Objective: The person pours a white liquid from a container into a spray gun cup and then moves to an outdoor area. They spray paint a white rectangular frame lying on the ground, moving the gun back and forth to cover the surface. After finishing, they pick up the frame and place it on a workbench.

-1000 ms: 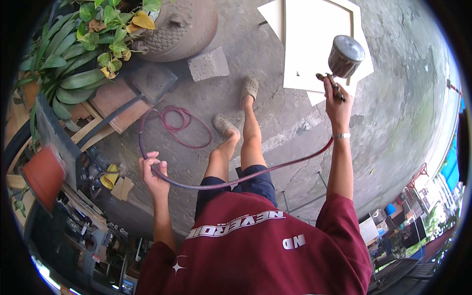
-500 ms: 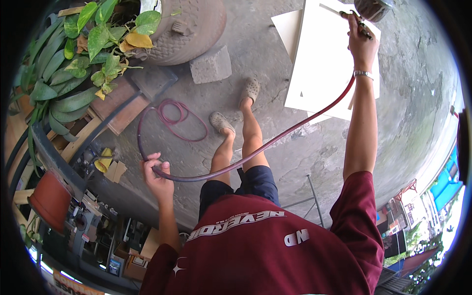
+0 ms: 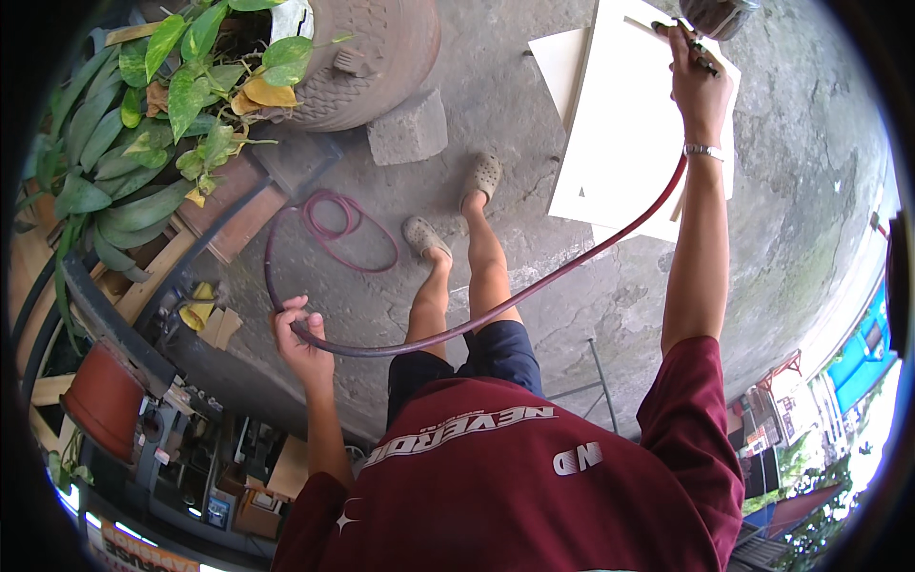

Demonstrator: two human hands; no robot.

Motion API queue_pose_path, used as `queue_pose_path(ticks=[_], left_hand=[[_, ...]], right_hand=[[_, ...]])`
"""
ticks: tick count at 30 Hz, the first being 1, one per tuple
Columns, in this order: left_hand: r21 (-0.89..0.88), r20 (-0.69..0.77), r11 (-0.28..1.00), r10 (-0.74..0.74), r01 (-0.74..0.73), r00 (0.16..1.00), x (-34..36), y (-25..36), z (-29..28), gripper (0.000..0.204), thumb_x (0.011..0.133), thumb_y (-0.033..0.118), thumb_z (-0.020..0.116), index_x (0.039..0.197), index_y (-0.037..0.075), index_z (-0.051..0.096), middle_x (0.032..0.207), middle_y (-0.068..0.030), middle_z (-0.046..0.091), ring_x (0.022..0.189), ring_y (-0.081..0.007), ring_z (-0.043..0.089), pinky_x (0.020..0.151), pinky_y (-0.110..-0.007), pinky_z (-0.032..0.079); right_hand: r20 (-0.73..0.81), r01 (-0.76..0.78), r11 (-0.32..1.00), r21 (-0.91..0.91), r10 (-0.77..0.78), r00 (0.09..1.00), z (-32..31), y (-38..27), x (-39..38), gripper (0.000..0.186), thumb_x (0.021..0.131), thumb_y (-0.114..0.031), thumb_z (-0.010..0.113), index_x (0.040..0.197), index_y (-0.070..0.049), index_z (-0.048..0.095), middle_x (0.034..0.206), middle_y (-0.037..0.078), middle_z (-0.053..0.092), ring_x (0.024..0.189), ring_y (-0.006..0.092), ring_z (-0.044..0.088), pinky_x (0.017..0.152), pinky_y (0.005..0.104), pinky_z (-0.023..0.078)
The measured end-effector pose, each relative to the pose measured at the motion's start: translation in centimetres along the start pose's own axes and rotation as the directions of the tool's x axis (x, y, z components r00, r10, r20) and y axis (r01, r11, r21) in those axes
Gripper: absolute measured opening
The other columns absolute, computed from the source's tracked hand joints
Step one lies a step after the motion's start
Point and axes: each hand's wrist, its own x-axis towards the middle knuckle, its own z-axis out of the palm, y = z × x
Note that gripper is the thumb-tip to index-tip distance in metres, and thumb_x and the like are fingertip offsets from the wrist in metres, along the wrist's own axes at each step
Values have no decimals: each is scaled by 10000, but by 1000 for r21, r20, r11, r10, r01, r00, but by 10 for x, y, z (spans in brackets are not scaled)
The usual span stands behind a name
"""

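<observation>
My right hand (image 3: 694, 78) is stretched far forward and gripped on a spray gun (image 3: 707, 21) with a metal cup, held over a white panel (image 3: 629, 124) lying on the concrete. A dark red hose (image 3: 534, 291) runs from the gun back to my left hand (image 3: 297, 338), which is closed around it at my left side. Beyond that hand the hose curls into a loose coil (image 3: 334, 229) on the ground. My feet in grey clogs (image 3: 481, 176) stand just left of the panel.
A big patterned clay pot (image 3: 381, 57) with leafy plants (image 3: 143, 124) stands at the upper left, a stone block (image 3: 408, 129) beside it. Wooden boards and an orange pot (image 3: 100, 396) clutter the left edge. A second white board (image 3: 558, 62) lies behind the panel.
My right hand has carried the spray gun further forward, up toward the panel's far end. The left hand keeps its hold on the hose and has barely moved.
</observation>
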Motion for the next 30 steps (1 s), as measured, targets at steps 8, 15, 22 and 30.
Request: queue_pose_path(ticks=[8, 15, 22, 30], left_hand=[[-9, 21, 998, 56, -56, 998, -7, -17, -16, 239, 939, 183, 707, 938, 16, 535, 1100, -158, 633, 1008, -302, 592, 857, -441, 483], [20, 54, 989, 147, -148, 988, -22, -36, -42, 253, 932, 205, 721, 936, 17, 552, 1093, -160, 632, 1001, -305, 590, 838, -431, 486], [65, 88, 977, 196, -202, 977, -43, -61, -67, 266, 919, 215, 737, 946, 13, 567, 1083, -152, 638, 1003, -310, 595, 844, -435, 489], [71, 140, 972, 212, -223, 967, -73, -103, -90, 254, 903, 200, 753, 983, 28, 584, 1081, -170, 632, 1015, -347, 618, 867, -450, 494]], right_hand=[[129, -180, 983, 44, 174, 976, -27, -29, -89, 272, 978, -352, 681, 1086, -127, 791, 766, 137, 734, 664, 186, 719, 648, 309, 540], [135, -182, 983, 33, 176, 975, -51, -44, -172, 249, 972, -268, 696, 1073, -54, 773, 736, 179, 693, 617, 157, 667, 633, 307, 523], [165, -264, 961, 76, 249, 954, -71, -49, -264, 242, 961, -224, 705, 1041, 0, 752, 774, 215, 693, 641, 273, 693, 642, 328, 529], [194, -324, 946, 17, 315, 929, -89, -56, -368, 247, 930, -238, 731, 977, 2, 761, 726, 254, 647, 660, 418, 653, 595, 367, 504]])
